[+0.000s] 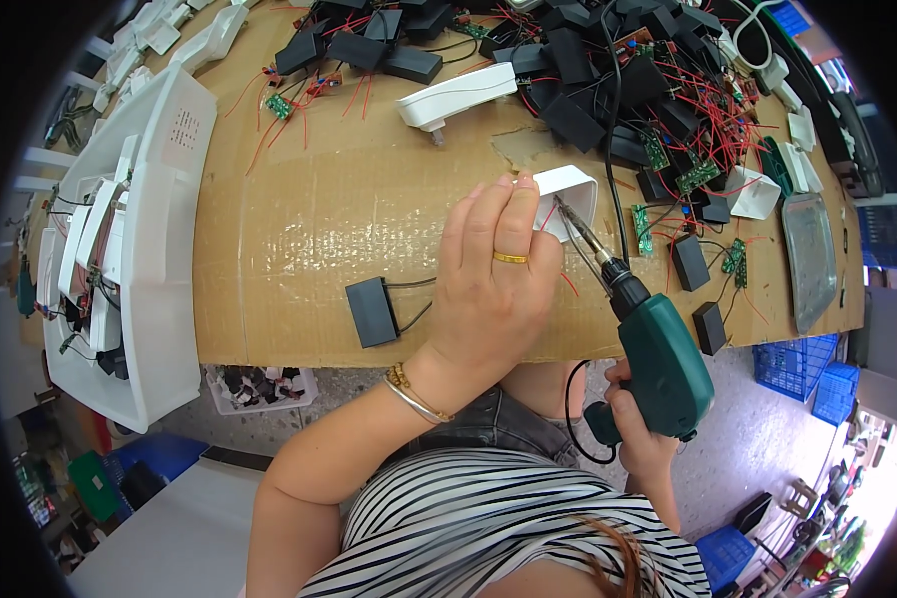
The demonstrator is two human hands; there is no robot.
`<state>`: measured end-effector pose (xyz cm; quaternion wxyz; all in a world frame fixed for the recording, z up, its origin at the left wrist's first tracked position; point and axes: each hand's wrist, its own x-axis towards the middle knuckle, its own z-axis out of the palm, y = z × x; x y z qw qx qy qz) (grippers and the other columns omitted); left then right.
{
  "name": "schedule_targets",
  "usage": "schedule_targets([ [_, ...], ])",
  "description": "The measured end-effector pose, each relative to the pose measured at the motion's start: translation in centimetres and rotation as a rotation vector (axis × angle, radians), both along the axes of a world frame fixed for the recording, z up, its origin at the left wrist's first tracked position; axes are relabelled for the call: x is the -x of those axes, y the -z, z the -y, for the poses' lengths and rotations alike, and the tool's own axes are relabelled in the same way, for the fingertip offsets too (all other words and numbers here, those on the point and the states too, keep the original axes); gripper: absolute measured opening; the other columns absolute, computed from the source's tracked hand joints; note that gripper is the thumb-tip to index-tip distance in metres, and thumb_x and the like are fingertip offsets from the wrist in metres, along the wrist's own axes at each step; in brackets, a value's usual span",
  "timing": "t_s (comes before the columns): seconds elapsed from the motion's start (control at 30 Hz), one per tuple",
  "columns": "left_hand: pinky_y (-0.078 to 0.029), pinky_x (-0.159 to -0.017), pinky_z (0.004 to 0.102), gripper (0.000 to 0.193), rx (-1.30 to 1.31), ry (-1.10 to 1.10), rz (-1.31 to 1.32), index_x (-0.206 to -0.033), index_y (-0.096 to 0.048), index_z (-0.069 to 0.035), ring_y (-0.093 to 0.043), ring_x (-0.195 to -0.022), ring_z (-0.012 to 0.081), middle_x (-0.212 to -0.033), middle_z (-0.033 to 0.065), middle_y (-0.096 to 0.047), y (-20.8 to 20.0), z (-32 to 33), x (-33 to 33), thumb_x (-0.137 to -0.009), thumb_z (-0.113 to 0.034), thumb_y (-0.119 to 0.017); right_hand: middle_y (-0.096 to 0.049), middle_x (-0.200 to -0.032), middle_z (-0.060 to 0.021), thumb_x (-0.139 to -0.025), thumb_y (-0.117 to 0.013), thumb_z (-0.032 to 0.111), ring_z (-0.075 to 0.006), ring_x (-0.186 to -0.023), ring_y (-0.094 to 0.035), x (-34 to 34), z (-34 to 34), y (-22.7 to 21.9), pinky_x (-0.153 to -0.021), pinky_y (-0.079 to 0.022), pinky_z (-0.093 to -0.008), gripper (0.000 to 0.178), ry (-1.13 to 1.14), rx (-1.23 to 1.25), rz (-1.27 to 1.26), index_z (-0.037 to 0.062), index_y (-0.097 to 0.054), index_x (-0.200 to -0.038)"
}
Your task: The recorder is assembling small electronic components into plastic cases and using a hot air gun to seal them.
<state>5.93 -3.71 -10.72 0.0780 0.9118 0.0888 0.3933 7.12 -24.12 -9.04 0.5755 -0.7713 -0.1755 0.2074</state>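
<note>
My left hand [498, 259], with a ring on one finger, grips a white plastic housing [568, 184] whose open end faces right. A red wire shows at that opening. My right hand [640, 434] is wrapped round the handle of a green soldering gun [665, 364]. The gun's metal tip reaches into the mouth of the housing, close to my left fingers; whether it touches anything there I cannot tell. Beside my left wrist lies a black rectangular block [372, 312] with two dark leads, which run toward and under my hand. What else the housing contains is hidden.
Black blocks, green circuit boards and red wires form a large pile [658, 90] at the back right. A white adapter-like case [458, 97] lies beyond my left hand. On the left stands a white bin [174, 249] of parts; a metal tray [810, 261] rests at the right edge.
</note>
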Motion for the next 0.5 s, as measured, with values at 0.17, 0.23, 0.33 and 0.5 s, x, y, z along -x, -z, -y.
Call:
schedule_targets([
  [0.17, -0.041, -0.086, 0.0408, 0.015, 0.002, 0.003, -0.005, -0.068, -0.048, -0.002, -0.046, -0.104, 0.0298, -0.111, 0.0147, -0.048, -0.04, 0.04, -0.02, -0.071, -0.007, -0.061, -0.056, -0.095, -0.0123, -0.074, -0.064, 0.023, -0.0125, -0.068, -0.05, -0.08, -0.37, 0.2, -0.064, -0.041, -0.025, 0.044, 0.061, -0.146, -0.057, -0.0028, -0.051, -0.107],
  [0.23, -0.041, -0.086, 0.0407, 0.015, 0.001, 0.001, -0.014, -0.068, -0.048, -0.002, -0.046, -0.104, 0.0297, -0.112, 0.0147, -0.048, -0.07, 0.04, 0.02, -0.07, -0.008, -0.061, -0.056, -0.096, -0.0126, -0.073, -0.064, 0.025, -0.0123, -0.067, -0.05, -0.12, -0.28, 0.27, -0.064, -0.041, -0.0249, 0.046, 0.057, -0.152, -0.056, -0.0028, -0.05, -0.107],
  [0.33, -0.041, -0.086, 0.0406, 0.015, -0.002, 0.0, -0.014, -0.069, -0.048, -0.002, -0.046, -0.105, 0.0296, -0.112, 0.0146, -0.048, -0.04, 0.04, -0.01, -0.07, -0.008, -0.061, -0.056, -0.096, -0.013, -0.073, -0.065, 0.026, -0.0121, -0.067, -0.05, -0.12, -0.19, 0.27, -0.063, -0.041, -0.0249, 0.048, 0.052, -0.153, -0.064, -0.0028, -0.05, -0.108],
  [0.5, -0.04, -0.086, 0.0408, 0.015, -0.002, -0.003, -0.015, -0.069, -0.048, -0.002, -0.045, -0.106, 0.0297, -0.113, 0.0143, -0.047, -0.05, 0.05, 0.02, -0.07, -0.008, -0.061, -0.056, -0.097, -0.0133, -0.073, -0.065, 0.025, -0.0121, -0.067, -0.05, -0.07, -0.15, 0.24, -0.063, -0.041, -0.0248, 0.047, 0.048, -0.149, -0.071, -0.0028, -0.051, -0.108],
])
